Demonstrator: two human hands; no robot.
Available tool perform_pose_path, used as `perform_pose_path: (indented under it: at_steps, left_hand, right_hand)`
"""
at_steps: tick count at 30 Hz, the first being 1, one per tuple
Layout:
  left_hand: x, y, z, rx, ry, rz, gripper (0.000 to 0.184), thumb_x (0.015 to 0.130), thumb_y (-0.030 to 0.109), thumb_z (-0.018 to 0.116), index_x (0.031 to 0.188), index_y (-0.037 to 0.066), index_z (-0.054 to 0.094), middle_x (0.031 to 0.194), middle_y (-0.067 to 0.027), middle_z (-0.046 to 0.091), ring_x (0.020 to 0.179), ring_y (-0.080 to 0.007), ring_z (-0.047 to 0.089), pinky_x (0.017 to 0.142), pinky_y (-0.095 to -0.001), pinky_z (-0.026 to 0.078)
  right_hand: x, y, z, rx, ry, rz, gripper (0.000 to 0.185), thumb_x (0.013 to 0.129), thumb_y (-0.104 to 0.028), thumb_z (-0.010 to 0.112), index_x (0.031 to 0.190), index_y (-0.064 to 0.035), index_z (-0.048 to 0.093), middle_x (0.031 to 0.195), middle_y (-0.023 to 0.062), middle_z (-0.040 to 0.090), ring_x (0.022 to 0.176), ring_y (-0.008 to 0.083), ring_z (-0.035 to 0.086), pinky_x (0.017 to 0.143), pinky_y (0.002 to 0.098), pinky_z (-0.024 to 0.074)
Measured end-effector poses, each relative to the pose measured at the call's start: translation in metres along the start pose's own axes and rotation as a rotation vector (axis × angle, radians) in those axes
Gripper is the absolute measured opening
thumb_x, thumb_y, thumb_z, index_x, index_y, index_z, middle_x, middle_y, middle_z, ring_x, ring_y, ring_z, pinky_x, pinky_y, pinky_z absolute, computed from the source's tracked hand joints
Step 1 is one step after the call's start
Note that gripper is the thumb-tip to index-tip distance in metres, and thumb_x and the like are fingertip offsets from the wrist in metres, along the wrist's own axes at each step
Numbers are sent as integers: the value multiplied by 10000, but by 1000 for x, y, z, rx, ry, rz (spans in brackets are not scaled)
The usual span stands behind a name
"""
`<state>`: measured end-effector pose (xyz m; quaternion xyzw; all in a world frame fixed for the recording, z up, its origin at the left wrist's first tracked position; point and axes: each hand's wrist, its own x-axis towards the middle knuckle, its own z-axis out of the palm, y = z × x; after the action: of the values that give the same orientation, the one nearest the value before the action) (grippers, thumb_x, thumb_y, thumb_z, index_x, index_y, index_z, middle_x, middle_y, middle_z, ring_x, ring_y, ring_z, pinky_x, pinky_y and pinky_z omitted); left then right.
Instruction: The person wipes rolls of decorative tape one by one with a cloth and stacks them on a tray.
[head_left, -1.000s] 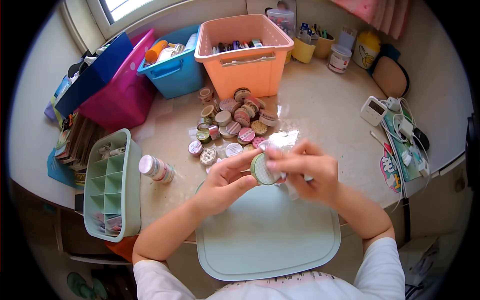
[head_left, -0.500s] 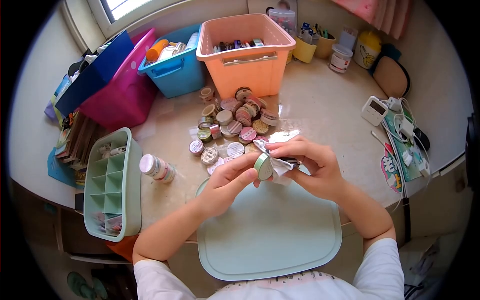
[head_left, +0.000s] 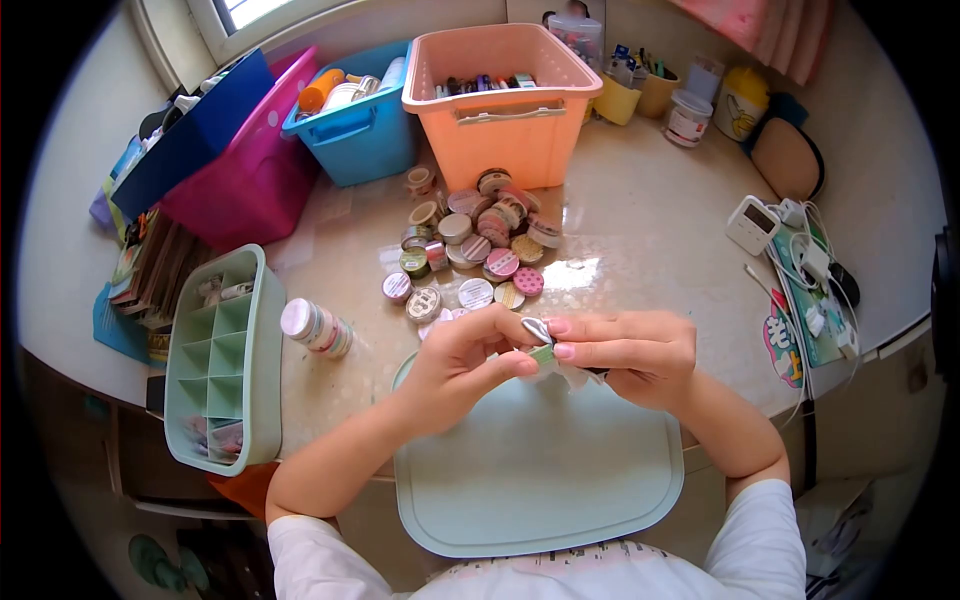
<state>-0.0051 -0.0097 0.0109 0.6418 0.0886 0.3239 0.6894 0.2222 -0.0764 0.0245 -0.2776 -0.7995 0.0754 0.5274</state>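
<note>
My left hand pinches a small green roll of washi tape, now turned edge-on. My right hand grips a crumpled white wipe and presses it against the roll, its fingers partly covering both. Both hands are above the far edge of a pale green lid. Just beyond them lies a heap of washi tape rolls in pink, brown, white and green; my left hand hides the nearest ones. A lidded jar of tape rolls stands to the left.
A pale green divided box sits at the left. Along the back stand magenta, blue and orange bins, with pen cups beside them. White cables and a small white timer lie at right.
The green tape roll has turned from showing its round face to showing its edge. My right hand has shifted with the wipe over the roll. The view has moved slightly.
</note>
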Motion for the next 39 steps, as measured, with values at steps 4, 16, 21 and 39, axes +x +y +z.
perform_pose_path:
  at_steps: [4,16,21,39]
  left_hand:
    - [2,0,7,41,75,0,216,933,46,699,1103,-16,581,1151,-83,632,954,-131,645,791,-277,521]
    - [6,12,6,1037,180,647,195,822,46,798,985,0,701,902,-109,732,738,-175,699,576,-271,491]
    - [5,10,17,586,375,298,358,812,130,840,1096,9,659,1005,-80,734,761,-127,690,566,-230,459]
    - [9,-2,17,242,452,353,277,777,-78,781,1036,5,728,967,-123,714,880,-208,715,759,-292,574]
  right_hand:
    - [-9,1,5,70,29,157,419,718,169,679,1088,-16,742,1111,171,731,1008,278,729,885,324,592]
    - [-9,-2,12,-12,47,185,422,720,198,659,1087,1,729,1103,190,729,1044,290,718,912,344,581]
    - [-21,3,20,370,217,433,381,802,206,643,1127,15,695,1145,183,713,1130,290,677,963,372,567]
    - [-23,10,21,538,266,466,399,820,219,614,1169,36,678,1209,150,685,1164,229,641,1003,350,543]
